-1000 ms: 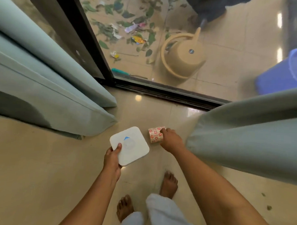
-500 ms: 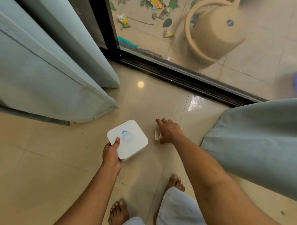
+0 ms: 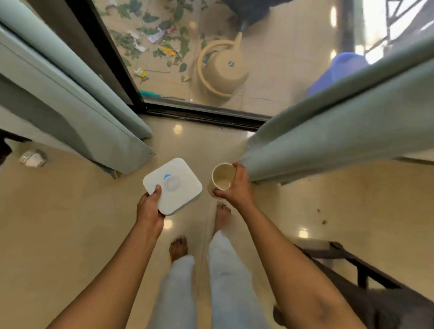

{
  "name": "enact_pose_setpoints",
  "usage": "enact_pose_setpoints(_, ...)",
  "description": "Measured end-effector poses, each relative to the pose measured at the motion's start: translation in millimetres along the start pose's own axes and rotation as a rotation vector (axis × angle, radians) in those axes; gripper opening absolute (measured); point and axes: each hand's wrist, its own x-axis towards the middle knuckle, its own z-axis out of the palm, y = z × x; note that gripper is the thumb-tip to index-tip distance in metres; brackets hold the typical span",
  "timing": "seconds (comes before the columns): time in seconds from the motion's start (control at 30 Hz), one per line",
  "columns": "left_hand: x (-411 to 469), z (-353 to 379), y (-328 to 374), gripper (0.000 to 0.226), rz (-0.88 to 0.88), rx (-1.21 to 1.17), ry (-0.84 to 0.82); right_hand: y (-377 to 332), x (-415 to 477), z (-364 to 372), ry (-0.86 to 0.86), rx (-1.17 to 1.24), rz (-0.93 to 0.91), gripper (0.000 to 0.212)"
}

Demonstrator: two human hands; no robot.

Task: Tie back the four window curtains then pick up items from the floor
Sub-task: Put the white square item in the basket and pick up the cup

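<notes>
My left hand [image 3: 150, 208] grips the near corner of a flat white square box [image 3: 173, 184] with a blue mark on its top, held above the floor. My right hand [image 3: 236, 188] holds a paper cup [image 3: 223, 175] upright, its open mouth toward me and its inside empty. A grey-green curtain [image 3: 71, 108] hangs at the left and another grey-green curtain [image 3: 337, 124] at the right, both drawn aside from the glass door. Another small patterned cup [image 3: 32, 158] lies on the floor at the far left.
The black door track [image 3: 203, 114] runs across ahead of my bare feet. Behind the glass, a beige bucket [image 3: 225, 70], a blue tub [image 3: 339, 67] and scattered leaves lie on the balcony. A dark metal frame [image 3: 351, 264] stands at the lower right.
My right hand has lifted the paper cup off the floor and turned it upright. I have straightened up, so the floor is farther away; my left hand still holds the white box.
</notes>
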Motion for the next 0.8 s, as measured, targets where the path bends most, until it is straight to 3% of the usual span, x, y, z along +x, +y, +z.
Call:
enact_pose_setpoints(0.2,-156.3,24.3,4.2,0.020,0.025,0.115,-0.165,-4.4,-163.7,-93.9,0.251,0.135,0.053,0.106)
enact_pose_setpoints(0.4,-275.8,56.2,-64.9,0.030,-0.003,0.384,-0.345,61.7,-311.8,-173.7,0.437,0.164,0.184,0.100)
enact_pose_setpoints(0.63,-372.3,108.3,-220.2,0.039,-0.005,0.620,-0.486,214.4,-450.6,-237.7,0.607,0.255,0.288,0.092)
enact_pose_setpoints(0.8,-431.2,128.7,-357.9,0.041,-0.084,0.582,-0.474,328.6,-523.9,-271.4,0.583,0.249,0.343,0.092)
